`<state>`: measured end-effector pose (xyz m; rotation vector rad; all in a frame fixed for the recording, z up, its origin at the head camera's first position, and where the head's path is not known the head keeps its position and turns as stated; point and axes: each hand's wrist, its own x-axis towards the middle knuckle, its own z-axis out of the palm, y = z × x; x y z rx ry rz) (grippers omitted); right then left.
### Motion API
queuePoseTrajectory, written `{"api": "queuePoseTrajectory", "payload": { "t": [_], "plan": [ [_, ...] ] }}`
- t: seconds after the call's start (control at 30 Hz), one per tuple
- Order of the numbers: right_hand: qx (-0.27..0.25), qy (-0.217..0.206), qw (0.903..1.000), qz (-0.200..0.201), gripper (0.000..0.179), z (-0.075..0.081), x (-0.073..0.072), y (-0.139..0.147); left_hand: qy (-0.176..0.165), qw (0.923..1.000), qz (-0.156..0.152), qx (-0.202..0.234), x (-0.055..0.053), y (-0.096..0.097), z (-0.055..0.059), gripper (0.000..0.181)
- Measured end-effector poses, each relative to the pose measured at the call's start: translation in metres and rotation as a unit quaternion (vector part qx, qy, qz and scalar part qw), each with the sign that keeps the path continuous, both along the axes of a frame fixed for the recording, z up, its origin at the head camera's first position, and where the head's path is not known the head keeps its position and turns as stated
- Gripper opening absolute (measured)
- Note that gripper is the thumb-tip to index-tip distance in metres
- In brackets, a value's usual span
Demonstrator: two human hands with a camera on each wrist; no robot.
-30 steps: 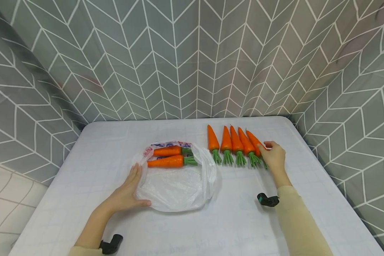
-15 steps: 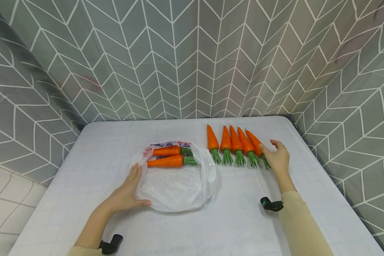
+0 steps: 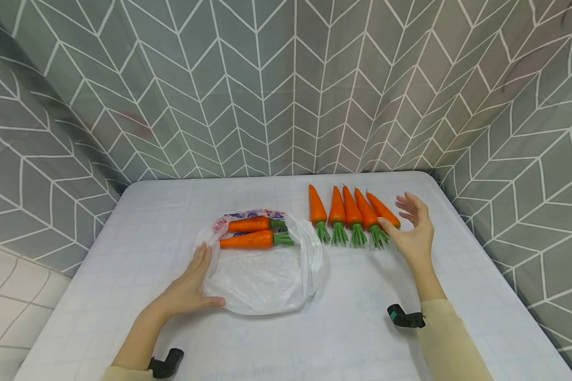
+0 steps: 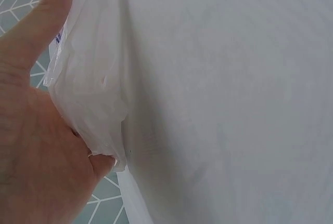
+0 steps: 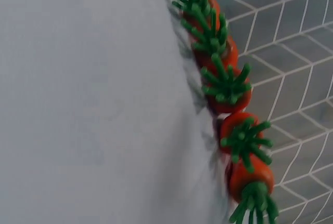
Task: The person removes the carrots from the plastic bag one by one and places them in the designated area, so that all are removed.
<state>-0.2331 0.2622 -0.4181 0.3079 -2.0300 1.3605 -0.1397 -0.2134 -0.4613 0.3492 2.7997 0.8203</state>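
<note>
My left hand [image 3: 188,288] rests against the left side of a white plastic bag [image 3: 262,283], fingers straight and thumb spread along its near edge. In the left wrist view the bag's wall [image 4: 91,89] lies against the palm. Through the wide mouth show two carrots, an upper one [image 3: 249,225] and a lower one [image 3: 248,241], green stubs pointing right. My right hand [image 3: 417,235] is at the rightmost carrot [image 3: 383,208], fingers raised and spread away from the thumb. The thumb overlaps that carrot's green end, which is mostly hidden; nothing is gripped.
Several more carrots lie in a row, from the leftmost carrot [image 3: 316,205] to one [image 3: 367,210] beside the rightmost; the right wrist view shows their green tops [image 5: 227,83]. A white cloth covers the table [image 3: 314,344]. Patterned grey curtains [image 3: 286,90] surround its back and sides.
My right hand has moved slightly right and its fingers have opened away from the rightmost carrot. That carrot, the bag and my left hand look unmoved.
</note>
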Motion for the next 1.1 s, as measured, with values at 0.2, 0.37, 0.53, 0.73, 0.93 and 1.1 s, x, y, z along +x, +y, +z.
{"api": "queuePoseTrajectory", "payload": {
  "t": [0.2,0.37,0.53,0.73,0.93,1.1],
  "plan": [
    [0.026,0.041,0.9981,0.037,0.07,0.023,0.014,-0.019,-0.003,1.0,0.002,0.003,-0.001,0.0,-0.001,0.133],
    [0.053,0.041,0.9966,0.048,0.072,0.033,0.019,-0.028,-0.005,1.0,0.002,0.001,-0.001,-0.001,-0.001,0.134],
    [0.076,0.05,0.9944,0.054,0.072,0.041,0.023,-0.037,-0.004,1.0,0.003,0.005,-0.001,-0.001,-0.001,0.133],
    [0.088,0.083,0.9903,0.069,0.074,0.046,0.022,-0.044,-0.007,1.0,0.002,0.006,0.0,0.001,-0.002,0.132],
    [0.098,0.088,0.9875,0.087,0.07,0.051,0.022,-0.05,-0.013,0.9999,0.004,0.001,-0.001,0.001,0.0,0.132],
    [0.098,0.098,0.9843,0.109,0.071,0.057,0.024,-0.06,-0.011,0.9999,0.003,0.0,-0.001,0.001,0.001,0.132]
  ]
}}
